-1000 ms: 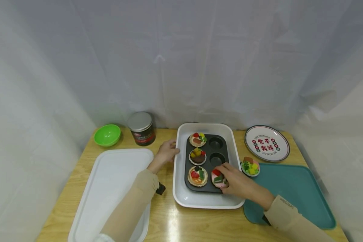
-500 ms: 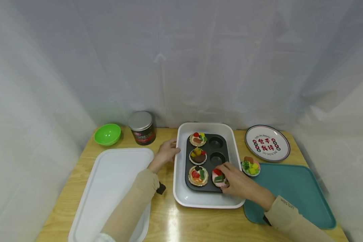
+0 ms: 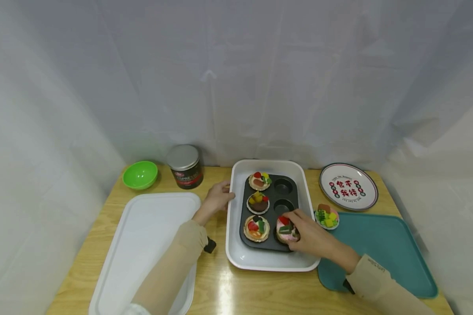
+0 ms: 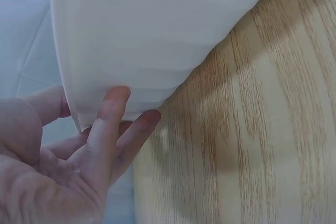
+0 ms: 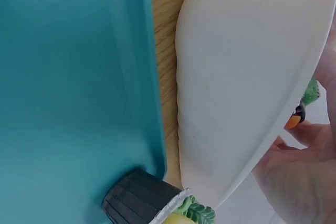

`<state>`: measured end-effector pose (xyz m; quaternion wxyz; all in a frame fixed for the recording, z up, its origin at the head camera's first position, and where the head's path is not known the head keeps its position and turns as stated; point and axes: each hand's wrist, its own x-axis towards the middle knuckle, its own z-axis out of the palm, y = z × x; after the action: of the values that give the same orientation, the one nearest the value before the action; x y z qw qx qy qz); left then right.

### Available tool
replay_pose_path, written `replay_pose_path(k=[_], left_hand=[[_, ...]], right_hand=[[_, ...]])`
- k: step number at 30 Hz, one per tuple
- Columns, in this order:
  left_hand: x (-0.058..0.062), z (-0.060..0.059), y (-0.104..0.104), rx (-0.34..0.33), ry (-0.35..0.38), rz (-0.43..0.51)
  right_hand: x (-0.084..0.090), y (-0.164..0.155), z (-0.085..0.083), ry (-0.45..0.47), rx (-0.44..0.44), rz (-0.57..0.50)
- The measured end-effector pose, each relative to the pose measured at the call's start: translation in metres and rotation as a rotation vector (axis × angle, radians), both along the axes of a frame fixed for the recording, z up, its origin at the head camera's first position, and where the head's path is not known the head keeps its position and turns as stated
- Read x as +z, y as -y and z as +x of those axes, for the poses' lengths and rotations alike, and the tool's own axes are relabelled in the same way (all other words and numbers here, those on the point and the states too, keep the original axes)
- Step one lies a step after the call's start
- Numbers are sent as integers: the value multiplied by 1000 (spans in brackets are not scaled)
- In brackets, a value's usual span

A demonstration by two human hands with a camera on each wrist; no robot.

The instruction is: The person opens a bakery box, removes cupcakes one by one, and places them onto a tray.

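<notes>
Right hand (image 3: 313, 236) over the near right corner of the dark muffin pan (image 3: 270, 214), fingers curled round the pink tart (image 3: 285, 231) sitting in the near right cup; left hand (image 3: 217, 199) against the left outer wall of the white baking dish (image 3: 236, 253), fingers straight and resting on its rim (image 4: 113, 103); pan lying inside that dish at the middle of the tabletop (image 3: 220, 288). Three more tarts (image 3: 258, 203) down the pan's left column; far right cups bare. Just right of the dish, a green-topped tart (image 3: 326, 216) at the far left corner of the teal tray (image 3: 382, 249). White tray (image 3: 142, 245) at near left; green bowl (image 3: 140, 175), lidded tin (image 3: 185, 166) and printed plate (image 3: 348, 186) along the far edge.
</notes>
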<state>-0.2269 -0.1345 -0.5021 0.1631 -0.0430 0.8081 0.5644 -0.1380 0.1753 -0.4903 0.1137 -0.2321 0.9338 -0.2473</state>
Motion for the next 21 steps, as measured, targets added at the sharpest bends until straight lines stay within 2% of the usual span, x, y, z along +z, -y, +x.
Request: replay_pose_path(k=[7,16,21], left_hand=[[-1,-1,-1,0,-2,0],[-1,-1,-1,9,8,-16],[-3,-3,-1,3,5,-38]], right_hand=[[4,-3,1,2,-30,-25],[28,-17,0,-142,-123,-160],[42,-35,-1,-206,-169,-161]])
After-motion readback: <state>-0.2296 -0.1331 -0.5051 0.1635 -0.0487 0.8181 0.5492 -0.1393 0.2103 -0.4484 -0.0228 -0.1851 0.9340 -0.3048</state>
